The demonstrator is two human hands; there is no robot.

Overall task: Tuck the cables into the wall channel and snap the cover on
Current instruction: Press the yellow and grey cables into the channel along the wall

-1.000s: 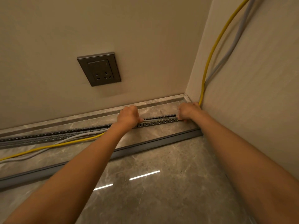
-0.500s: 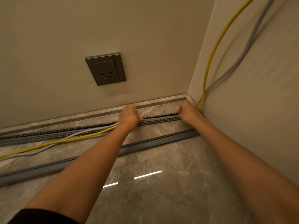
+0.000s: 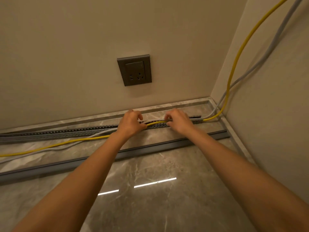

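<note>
**A:** In the head view, what could go wrong?

**B:** The yellow round cable (image 3: 157, 122) arches up out of the slotted grey plastic channel (image 3: 66, 132) between the hands. If it is let go, I think it springs back out, and a cover snapped over that hump could pinch it.

**A:** What are the hands doing?

**B:** The left hand (image 3: 132, 122) pinches the yellow cable. The right hand (image 3: 178, 120) has its fingers curled down over both cables at the channel.

**A:** And the rest?

**B:** To the left, the yellow cable and the pale grey cable (image 3: 102, 132) trail loose across the glossy marble floor (image 3: 167, 206). The long grey cover strip (image 3: 150, 149) lies flat on that floor, just in front of the channel.
</note>
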